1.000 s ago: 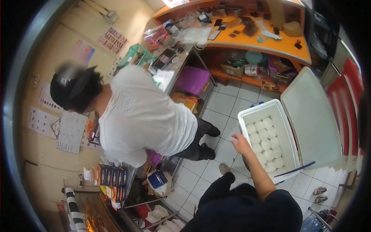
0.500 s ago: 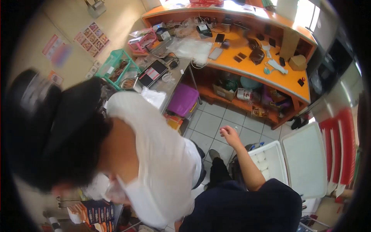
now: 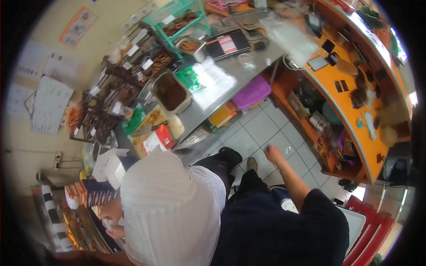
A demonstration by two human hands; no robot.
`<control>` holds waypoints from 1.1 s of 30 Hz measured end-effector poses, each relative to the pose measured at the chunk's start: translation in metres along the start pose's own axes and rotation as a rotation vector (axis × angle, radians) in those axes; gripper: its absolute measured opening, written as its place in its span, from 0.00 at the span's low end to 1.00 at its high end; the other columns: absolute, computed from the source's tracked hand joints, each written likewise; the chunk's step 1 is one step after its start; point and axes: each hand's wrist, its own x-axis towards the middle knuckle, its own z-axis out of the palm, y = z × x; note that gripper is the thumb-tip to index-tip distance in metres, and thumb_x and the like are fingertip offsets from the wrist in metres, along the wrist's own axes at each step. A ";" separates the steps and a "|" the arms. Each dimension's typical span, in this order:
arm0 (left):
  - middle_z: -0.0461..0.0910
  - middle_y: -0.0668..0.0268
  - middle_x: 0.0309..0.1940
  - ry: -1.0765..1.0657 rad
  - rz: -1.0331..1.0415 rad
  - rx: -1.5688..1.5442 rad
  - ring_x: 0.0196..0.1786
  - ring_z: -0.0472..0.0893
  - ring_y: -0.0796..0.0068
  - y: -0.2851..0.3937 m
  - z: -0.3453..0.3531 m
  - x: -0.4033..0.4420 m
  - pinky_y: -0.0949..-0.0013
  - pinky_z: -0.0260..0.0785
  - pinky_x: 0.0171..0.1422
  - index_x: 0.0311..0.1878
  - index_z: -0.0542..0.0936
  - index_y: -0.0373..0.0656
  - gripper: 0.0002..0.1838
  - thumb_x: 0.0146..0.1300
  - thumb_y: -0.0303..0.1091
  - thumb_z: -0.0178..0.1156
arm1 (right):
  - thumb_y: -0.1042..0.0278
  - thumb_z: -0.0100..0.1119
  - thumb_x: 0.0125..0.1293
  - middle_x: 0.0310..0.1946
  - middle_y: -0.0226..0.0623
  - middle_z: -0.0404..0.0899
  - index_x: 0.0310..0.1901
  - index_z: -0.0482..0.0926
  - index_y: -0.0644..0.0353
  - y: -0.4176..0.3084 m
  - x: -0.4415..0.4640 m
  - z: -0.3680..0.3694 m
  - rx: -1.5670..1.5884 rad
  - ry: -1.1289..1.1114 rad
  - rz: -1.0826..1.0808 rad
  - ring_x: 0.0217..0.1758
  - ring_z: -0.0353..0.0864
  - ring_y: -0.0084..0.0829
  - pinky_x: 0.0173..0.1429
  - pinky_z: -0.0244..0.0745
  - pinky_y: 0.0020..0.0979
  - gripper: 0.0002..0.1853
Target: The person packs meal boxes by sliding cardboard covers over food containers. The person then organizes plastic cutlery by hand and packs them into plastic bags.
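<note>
My right hand hangs over the tiled floor, between the steel counter and the orange desk. It touches nothing; its fingers are blurred, so whether they are curled round anything cannot be made out. My left hand is not in the frame. Below my right forearm, part of a white container shows beside my dark shirt. A co-worker in a white shirt stands close at my left, facing the counter, with their hands near a small whitish item.
The counter holds a steel pan, a green rack, a red and white packet and a knife. A purple bin sits under it. Red chairs stand at the lower right.
The view has swung left and forward, bringing the counter top into sight. The box of white balls has slid mostly out of view behind my body. The co-worker now appears at the lower centre-left.
</note>
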 end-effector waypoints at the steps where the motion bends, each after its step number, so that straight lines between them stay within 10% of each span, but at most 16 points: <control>1: 0.85 0.51 0.43 0.005 -0.007 -0.003 0.45 0.86 0.56 -0.004 0.000 -0.005 0.58 0.81 0.51 0.55 0.80 0.33 0.16 0.76 0.37 0.57 | 0.57 0.59 0.72 0.39 0.57 0.85 0.43 0.83 0.65 -0.033 0.043 0.000 0.082 0.079 -0.067 0.46 0.85 0.58 0.50 0.79 0.55 0.16; 5: 0.86 0.51 0.42 0.035 -0.034 -0.020 0.45 0.86 0.54 -0.013 -0.002 -0.024 0.56 0.80 0.51 0.54 0.81 0.34 0.16 0.76 0.39 0.57 | 0.61 0.60 0.72 0.48 0.54 0.82 0.53 0.83 0.61 -0.197 0.153 -0.052 0.228 0.377 -0.517 0.52 0.80 0.57 0.58 0.77 0.51 0.15; 13: 0.86 0.51 0.42 0.095 -0.167 0.009 0.45 0.86 0.50 0.001 0.000 -0.051 0.54 0.79 0.52 0.53 0.82 0.36 0.17 0.76 0.42 0.56 | 0.61 0.55 0.73 0.64 0.42 0.78 0.68 0.74 0.55 -0.297 0.300 -0.057 -0.576 0.431 -0.498 0.77 0.66 0.43 0.73 0.66 0.57 0.24; 21: 0.87 0.52 0.41 0.082 -0.404 0.149 0.45 0.86 0.47 0.103 -0.009 -0.062 0.51 0.79 0.53 0.52 0.83 0.37 0.19 0.76 0.45 0.55 | 0.64 0.56 0.71 0.41 0.38 0.88 0.58 0.83 0.46 -0.273 0.357 -0.086 -0.338 0.214 -0.559 0.64 0.78 0.46 0.78 0.51 0.64 0.16; 26: 0.87 0.52 0.41 0.049 -0.438 0.329 0.46 0.86 0.44 0.212 -0.012 -0.056 0.50 0.78 0.53 0.51 0.84 0.38 0.20 0.77 0.47 0.55 | 0.60 0.65 0.66 0.51 0.31 0.82 0.47 0.90 0.43 -0.298 0.357 -0.140 -0.304 -0.040 -0.628 0.62 0.72 0.39 0.63 0.63 0.53 0.10; 29: 0.87 0.52 0.41 0.015 -0.229 0.640 0.46 0.86 0.43 0.308 -0.033 -0.024 0.49 0.78 0.53 0.50 0.85 0.39 0.20 0.77 0.48 0.54 | 0.65 0.62 0.65 0.47 0.30 0.84 0.45 0.89 0.44 -0.282 0.373 -0.126 -0.232 0.164 -0.875 0.60 0.75 0.36 0.65 0.64 0.53 0.10; 30: 0.86 0.48 0.37 0.022 0.271 0.727 0.48 0.84 0.42 0.292 -0.039 0.008 0.49 0.77 0.52 0.44 0.85 0.40 0.17 0.74 0.44 0.57 | 0.66 0.62 0.64 0.45 0.30 0.84 0.45 0.88 0.46 -0.287 0.373 -0.133 -0.214 0.180 -0.939 0.59 0.77 0.36 0.65 0.65 0.52 0.10; 33: 0.83 0.53 0.42 0.270 0.407 0.254 0.47 0.84 0.48 0.559 -0.025 0.050 0.54 0.76 0.52 0.45 0.82 0.37 0.09 0.69 0.33 0.67 | 0.69 0.61 0.64 0.40 0.31 0.86 0.45 0.85 0.51 -0.300 0.365 -0.151 -0.193 0.140 -1.069 0.55 0.81 0.36 0.66 0.67 0.48 0.09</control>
